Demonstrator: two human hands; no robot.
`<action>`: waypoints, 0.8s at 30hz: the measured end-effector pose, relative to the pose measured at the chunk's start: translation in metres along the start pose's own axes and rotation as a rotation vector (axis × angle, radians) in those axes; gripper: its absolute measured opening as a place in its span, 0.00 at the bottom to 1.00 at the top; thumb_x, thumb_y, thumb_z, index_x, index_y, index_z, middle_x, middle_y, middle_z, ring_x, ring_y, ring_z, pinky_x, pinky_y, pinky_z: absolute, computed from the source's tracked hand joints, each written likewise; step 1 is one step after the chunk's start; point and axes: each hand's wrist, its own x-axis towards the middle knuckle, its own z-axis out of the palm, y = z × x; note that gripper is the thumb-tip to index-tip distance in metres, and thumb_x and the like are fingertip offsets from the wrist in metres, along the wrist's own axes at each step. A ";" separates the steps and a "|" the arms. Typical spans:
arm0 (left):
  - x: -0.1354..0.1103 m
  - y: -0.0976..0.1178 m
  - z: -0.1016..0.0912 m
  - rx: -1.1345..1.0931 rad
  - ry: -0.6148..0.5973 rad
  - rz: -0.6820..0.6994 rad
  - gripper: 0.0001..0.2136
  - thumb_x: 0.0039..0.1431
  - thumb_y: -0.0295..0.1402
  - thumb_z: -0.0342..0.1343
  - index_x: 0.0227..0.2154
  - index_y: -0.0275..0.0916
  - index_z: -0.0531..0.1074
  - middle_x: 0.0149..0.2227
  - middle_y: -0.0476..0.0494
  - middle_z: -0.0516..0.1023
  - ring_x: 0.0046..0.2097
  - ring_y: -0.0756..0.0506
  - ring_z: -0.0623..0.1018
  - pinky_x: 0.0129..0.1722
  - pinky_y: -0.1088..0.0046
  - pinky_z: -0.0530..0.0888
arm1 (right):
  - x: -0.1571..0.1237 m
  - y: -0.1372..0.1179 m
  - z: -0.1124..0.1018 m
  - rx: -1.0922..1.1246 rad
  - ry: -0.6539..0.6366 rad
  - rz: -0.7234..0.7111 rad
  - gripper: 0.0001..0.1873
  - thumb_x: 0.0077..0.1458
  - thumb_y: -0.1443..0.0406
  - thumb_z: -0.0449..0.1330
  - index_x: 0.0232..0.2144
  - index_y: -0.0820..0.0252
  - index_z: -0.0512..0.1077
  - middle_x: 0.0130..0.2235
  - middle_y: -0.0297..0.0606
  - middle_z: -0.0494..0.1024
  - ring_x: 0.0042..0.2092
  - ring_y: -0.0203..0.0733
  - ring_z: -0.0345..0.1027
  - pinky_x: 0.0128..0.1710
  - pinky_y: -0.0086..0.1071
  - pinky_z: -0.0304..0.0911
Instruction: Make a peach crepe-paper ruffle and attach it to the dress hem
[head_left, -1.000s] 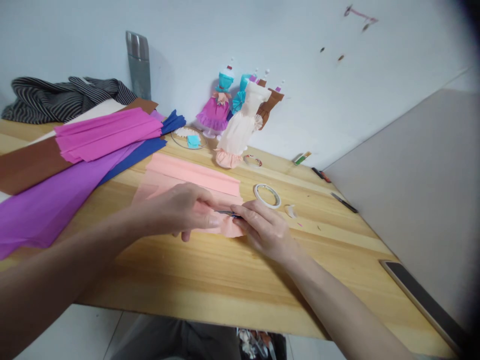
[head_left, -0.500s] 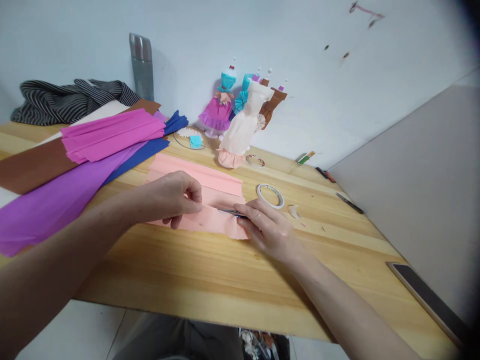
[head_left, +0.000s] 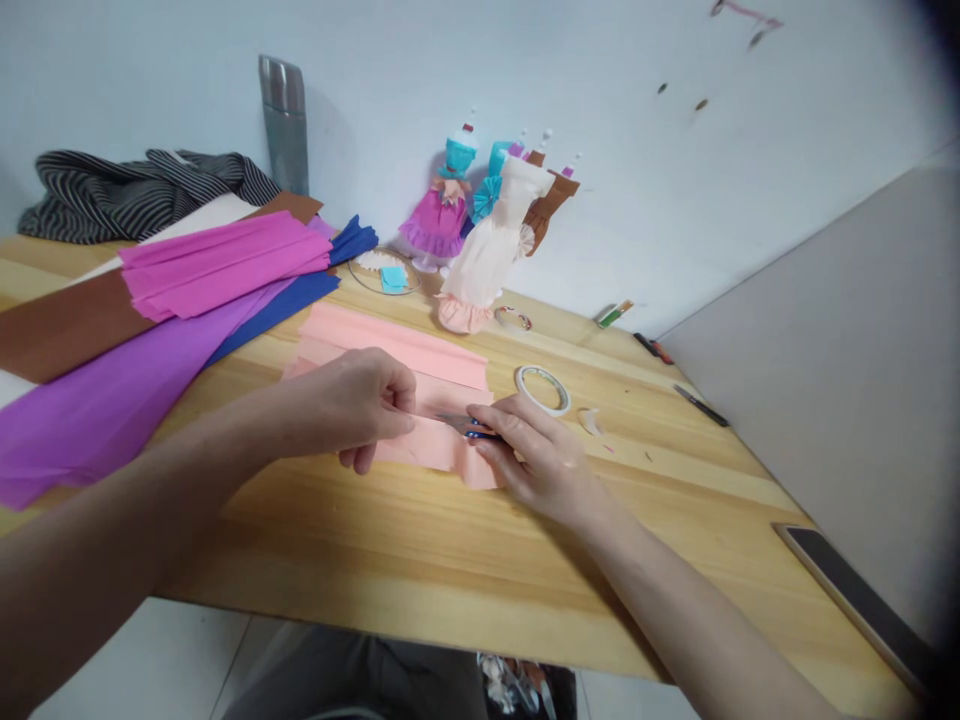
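Pink crepe paper (head_left: 427, 445) lies on the wooden table in front of me, and its near strip is pinched by my left hand (head_left: 367, 405). My right hand (head_left: 529, 445) holds small scissors (head_left: 466, 426) with blue handles. Their blades point left at the paper, parted slightly, a little right of my left fingertips. A cut edge runs along the paper beside the blades. Behind it is a folded layer of the same pink paper (head_left: 397, 340). A roll of tape (head_left: 543, 390) rests just beyond my right hand.
Purple (head_left: 142, 385), magenta (head_left: 232, 262) and other crepe papers pile up at left. Small paper-dressed dress forms (head_left: 491, 235) stand by the wall, near a bottle (head_left: 285, 130). Rightward lie a craft knife (head_left: 701, 405) and a phone-like slab (head_left: 847, 590).
My left hand has shifted slightly right and down, nearer the scissors. The scissor blades have spread a bit wider. My right hand stays almost in place.
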 end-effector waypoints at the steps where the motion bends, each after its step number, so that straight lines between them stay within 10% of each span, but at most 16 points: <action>1: 0.001 -0.001 0.000 -0.002 -0.004 0.009 0.03 0.45 0.29 0.51 0.20 0.39 0.64 0.08 0.55 0.63 0.13 0.52 0.67 0.14 0.81 0.62 | 0.000 0.000 0.000 0.003 0.001 0.001 0.21 0.58 0.71 0.56 0.54 0.60 0.63 0.36 0.42 0.71 0.35 0.40 0.67 0.31 0.33 0.68; 24: 0.002 -0.006 0.002 -0.001 -0.019 0.040 0.04 0.47 0.32 0.51 0.21 0.38 0.65 0.10 0.55 0.64 0.14 0.51 0.67 0.15 0.80 0.63 | 0.001 -0.001 -0.001 0.016 -0.003 -0.002 0.14 0.59 0.70 0.55 0.48 0.63 0.67 0.36 0.44 0.72 0.35 0.39 0.68 0.33 0.33 0.68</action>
